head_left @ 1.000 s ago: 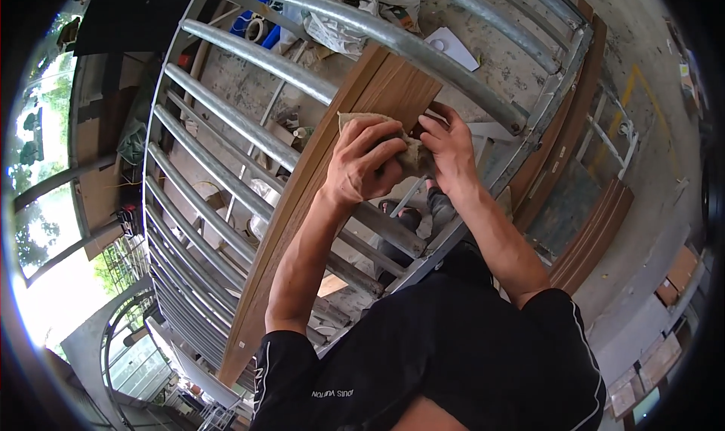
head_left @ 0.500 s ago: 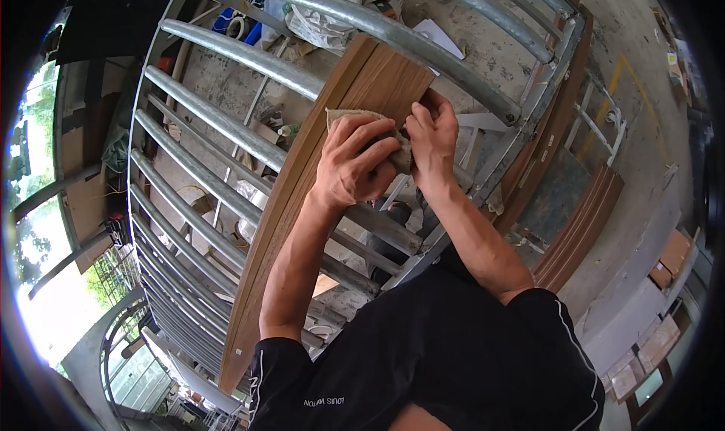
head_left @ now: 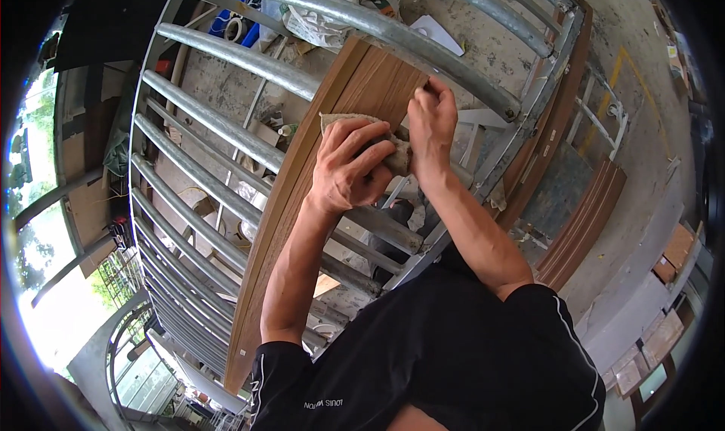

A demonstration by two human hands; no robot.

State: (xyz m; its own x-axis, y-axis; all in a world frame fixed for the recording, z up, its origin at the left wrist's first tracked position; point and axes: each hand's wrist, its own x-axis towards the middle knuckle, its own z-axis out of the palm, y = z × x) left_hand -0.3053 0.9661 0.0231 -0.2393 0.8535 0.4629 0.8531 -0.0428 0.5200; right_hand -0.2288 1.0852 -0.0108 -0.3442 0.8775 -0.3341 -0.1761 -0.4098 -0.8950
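Observation:
A long brown wood-grain board [head_left: 381, 80] lies aslant across a rack of grey metal tubes [head_left: 219, 50]. My left hand [head_left: 349, 163] is closed on a folded tan cloth [head_left: 400, 159] and presses it against the board near its far end. My right hand [head_left: 432, 125] is at the board's right end edge, by the far corner. Its fingers are curled together, and whatever they may pinch is hidden. Part of the cloth shows between the two hands.
Below the rack, white plastic bags [head_left: 321, 24] and a blue object [head_left: 230, 15] lie on the stained floor. More brown boards [head_left: 585, 223] lie to the right, beside a thin metal frame [head_left: 604, 129]. The metal rack's right side rail [head_left: 521, 140] runs close to my right forearm.
My right hand has moved slightly farther away along the board's end edge, toward the corner. My left hand and the cloth have shifted a little to the left.

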